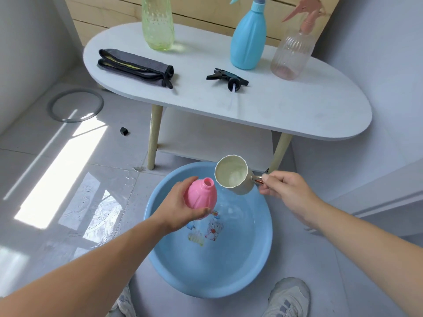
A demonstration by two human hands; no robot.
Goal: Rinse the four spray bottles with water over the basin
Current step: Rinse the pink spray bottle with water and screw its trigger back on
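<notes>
While the left hand (pixel 180 203) grips the pink bottle (pixel 200 197) above the basin (pixel 251 271), the right hand (pixel 286 191) holds a cup (pixel 233 177).

A home washing corner: glossy wet floor tiles (pixel 75 179), a small white desk (pixel 274 106), a blue plastic basin (pixel 263 248).
</notes>
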